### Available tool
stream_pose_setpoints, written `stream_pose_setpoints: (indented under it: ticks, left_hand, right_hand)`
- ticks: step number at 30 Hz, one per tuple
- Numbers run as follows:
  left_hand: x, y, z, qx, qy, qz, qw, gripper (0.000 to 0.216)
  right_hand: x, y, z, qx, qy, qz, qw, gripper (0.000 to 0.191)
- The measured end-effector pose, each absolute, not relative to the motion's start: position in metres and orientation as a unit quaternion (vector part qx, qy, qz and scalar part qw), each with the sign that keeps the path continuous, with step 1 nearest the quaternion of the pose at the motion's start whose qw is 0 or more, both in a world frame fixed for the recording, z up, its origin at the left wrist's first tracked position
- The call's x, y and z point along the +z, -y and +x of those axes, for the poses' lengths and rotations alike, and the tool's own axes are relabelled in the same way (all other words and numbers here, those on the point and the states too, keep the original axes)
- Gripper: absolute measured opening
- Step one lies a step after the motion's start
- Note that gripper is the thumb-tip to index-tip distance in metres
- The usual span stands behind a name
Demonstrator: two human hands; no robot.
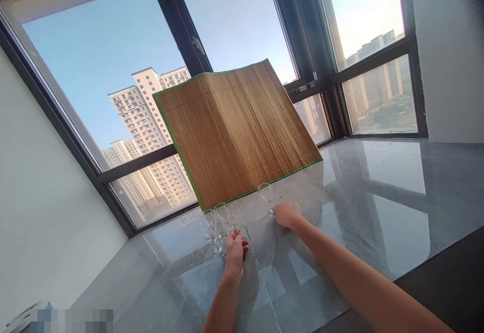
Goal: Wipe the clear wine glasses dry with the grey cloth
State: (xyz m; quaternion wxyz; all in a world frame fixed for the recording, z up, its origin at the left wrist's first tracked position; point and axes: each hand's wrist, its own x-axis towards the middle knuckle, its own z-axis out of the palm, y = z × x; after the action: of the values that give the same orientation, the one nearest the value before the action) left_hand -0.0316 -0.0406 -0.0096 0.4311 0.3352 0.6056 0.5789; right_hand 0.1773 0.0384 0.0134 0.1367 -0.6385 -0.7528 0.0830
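Several clear stemmed glasses [218, 232] stand close together on the grey tiled sill, left of centre. My left hand [235, 255] is at their right side, its fingers curled closed around the lower part of one glass; that grip is partly hidden by the hand itself. Farther right and apart from the cluster is a single stemmed glass [265, 192], upright. My right hand [288, 215] reaches in from the right, its fingers closed at this glass's stem near the foot, fingertips mostly out of sight.
A brown bamboo mat [242, 131] with green edging leans upright against the windows behind the glasses. Dark window frames [333, 86] meet in the corner. The glossy sill [374, 212] extends right, its dark front edge at lower right. A white wall [49, 182] borders the left.
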Motion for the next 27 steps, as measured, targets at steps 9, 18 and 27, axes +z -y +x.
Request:
stream_pose_setpoints:
  ticks: [9,18,27]
  left_hand:
    - [-0.01,0.041,-0.031,0.577,-0.607,0.345,0.424,0.025]
    - [-0.008,0.043,-0.028,0.576,-0.607,0.339,0.429,0.024]
    - [-0.007,0.042,-0.029,0.58,-0.594,0.344,0.438,0.026]
  right_hand:
    - [0.015,-0.021,0.192,0.083,0.747,-0.642,0.152,0.055]
    - [0.003,-0.004,0.155,-0.077,0.892,-0.413,0.166,0.042]
    - [0.001,0.016,0.129,-0.071,0.882,-0.436,0.163,0.037]
